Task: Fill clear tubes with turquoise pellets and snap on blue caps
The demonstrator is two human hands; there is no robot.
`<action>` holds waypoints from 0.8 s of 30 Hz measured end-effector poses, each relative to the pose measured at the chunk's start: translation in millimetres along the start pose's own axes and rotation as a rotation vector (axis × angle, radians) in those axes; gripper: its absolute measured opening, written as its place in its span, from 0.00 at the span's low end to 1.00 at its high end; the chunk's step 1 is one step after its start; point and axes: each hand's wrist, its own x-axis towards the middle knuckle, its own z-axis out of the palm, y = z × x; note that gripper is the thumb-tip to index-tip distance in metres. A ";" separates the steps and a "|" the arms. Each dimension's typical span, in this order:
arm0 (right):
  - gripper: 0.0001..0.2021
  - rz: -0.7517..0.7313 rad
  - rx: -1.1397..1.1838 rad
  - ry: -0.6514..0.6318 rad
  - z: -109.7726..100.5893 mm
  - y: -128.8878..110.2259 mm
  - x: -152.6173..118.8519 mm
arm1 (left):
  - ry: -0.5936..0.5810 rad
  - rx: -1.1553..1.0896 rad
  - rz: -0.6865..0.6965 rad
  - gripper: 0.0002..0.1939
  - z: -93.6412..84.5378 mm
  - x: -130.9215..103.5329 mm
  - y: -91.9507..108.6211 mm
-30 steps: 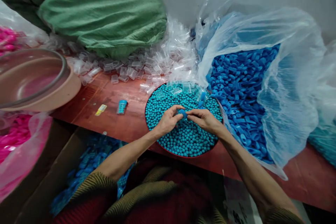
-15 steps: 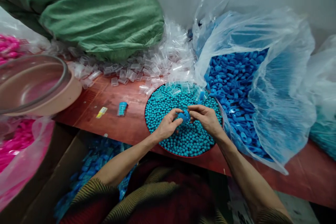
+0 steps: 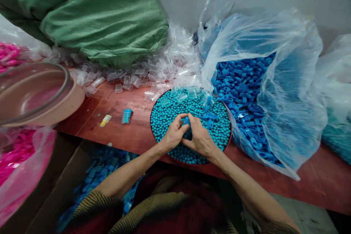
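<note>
Blue cap point(image 3: 187, 120) pinched — left hand point(image 3: 173, 135), right hand point(image 3: 201, 138).

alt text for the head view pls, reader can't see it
Left hand and right hand meet over a round tray of small teal balls, pinching a small blue plastic part between them. On the red table lie clear caps, a clear bag of blue caps, a green sack and a tan basin.

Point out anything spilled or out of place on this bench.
Clear plastic caps have spilled loose across the red bench and onto the tray of teal beads. A few blue caps lie among the beads. One filled tube and a yellow scrap lie apart, left of the tray.
</note>
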 end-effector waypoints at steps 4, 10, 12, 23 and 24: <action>0.40 -0.014 -0.086 0.004 3.4 -1.5 -1.6 | 0.066 0.009 -0.077 0.12 1.8 -5.4 -3.7; 0.38 0.022 -0.130 -0.018 8.7 -15.7 0.8 | 0.086 0.141 -0.043 0.09 -0.5 -6.0 -6.1; 0.37 0.033 -0.159 -0.084 5.5 -24.4 3.1 | 0.071 0.284 0.044 0.10 -13.1 -5.7 -3.6; 0.12 0.145 -0.197 0.029 -30.5 49.3 16.2 | 0.645 1.295 0.009 0.21 -139.7 -34.0 22.0; 0.13 0.159 -0.196 0.052 -34.6 56.6 16.0 | 0.647 1.332 0.057 0.21 -133.3 -31.1 21.3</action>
